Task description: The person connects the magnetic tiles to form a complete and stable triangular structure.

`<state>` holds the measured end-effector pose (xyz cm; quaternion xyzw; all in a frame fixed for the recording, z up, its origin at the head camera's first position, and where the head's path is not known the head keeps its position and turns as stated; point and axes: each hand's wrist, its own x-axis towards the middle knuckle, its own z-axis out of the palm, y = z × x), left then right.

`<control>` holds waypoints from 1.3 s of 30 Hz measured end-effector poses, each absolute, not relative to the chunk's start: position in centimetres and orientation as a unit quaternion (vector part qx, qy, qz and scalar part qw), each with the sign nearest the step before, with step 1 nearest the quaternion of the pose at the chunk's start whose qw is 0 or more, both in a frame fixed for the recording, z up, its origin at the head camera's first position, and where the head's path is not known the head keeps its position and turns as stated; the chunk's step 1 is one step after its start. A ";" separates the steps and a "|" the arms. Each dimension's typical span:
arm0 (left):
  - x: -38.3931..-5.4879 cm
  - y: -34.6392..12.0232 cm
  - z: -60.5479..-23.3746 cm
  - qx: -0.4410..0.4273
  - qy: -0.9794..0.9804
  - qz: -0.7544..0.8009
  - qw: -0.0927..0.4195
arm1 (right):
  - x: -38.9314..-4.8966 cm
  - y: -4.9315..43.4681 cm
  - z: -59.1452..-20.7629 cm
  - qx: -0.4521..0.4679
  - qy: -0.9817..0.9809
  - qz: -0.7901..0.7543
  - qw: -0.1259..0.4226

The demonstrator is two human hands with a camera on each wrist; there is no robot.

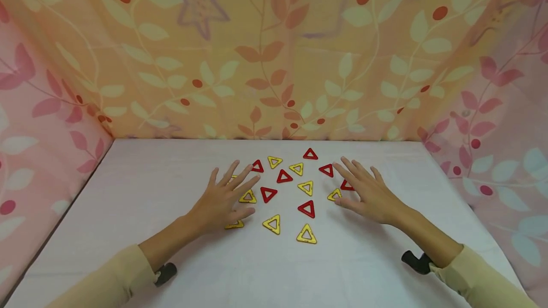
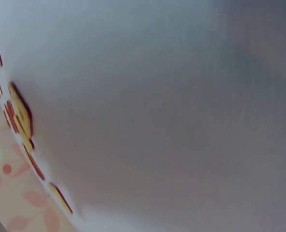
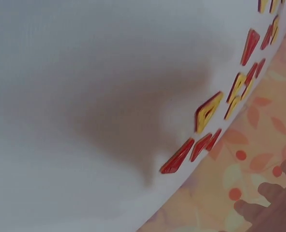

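Note:
Several red and yellow hollow triangles lie scattered flat on the white table, among them a red triangle (image 1: 307, 209) and a yellow triangle (image 1: 306, 235) nearest the front. My left hand (image 1: 222, 203) is spread above the left side of the group, partly covering a few yellow triangles and holding nothing. Over the right side my right hand (image 1: 368, 191) is also spread, its thumb close to a yellow triangle (image 1: 334, 195), with a red triangle (image 1: 347, 185) partly behind it. In the right wrist view, a yellow triangle (image 3: 208, 112) lies beyond the hand's shadow.
A white cloth (image 1: 205, 274) covers the table. Behind it hangs an orange curtain with leaf prints (image 1: 265, 61), and pink patterned cloth (image 1: 43, 108) stands at the left and right sides. Each wrist carries a dark strapped device (image 1: 417, 262).

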<state>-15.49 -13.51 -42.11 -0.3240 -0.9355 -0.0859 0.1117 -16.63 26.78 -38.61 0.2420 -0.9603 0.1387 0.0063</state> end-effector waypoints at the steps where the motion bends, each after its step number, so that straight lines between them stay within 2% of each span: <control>1: -15.4 -13.4 -42.2 -0.326 -0.934 -0.093 0.108 | -16.5 26.6 -38.6 0.247 -0.958 0.144 0.001; 8: -14.4 -12.3 -42.4 -0.333 -0.926 -0.164 0.068 | -15.5 25.5 -38.6 0.271 -0.939 0.207 -0.046; 13: -13.8 -11.6 -42.2 -0.332 -0.919 -0.209 0.018 | -14.8 24.7 -38.8 0.264 -0.927 0.256 -0.073; 18: -13.3 -11.1 -42.1 -0.309 -0.914 -0.259 -0.048 | -14.4 24.2 -39.1 0.277 -0.914 0.289 -0.071; 31: -12.6 -10.0 -42.9 -0.284 -0.877 -0.359 -0.142 | -13.8 23.1 -40.3 0.336 -0.884 0.306 -0.107; 34: -12.6 -9.8 -43.0 -0.280 -0.876 -0.362 -0.154 | -13.7 22.9 -40.4 0.340 -0.882 0.311 -0.104; 39: -12.6 -9.7 -43.1 -0.274 -0.880 -0.358 -0.147 | -13.7 22.6 -40.9 0.348 -0.876 0.314 -0.114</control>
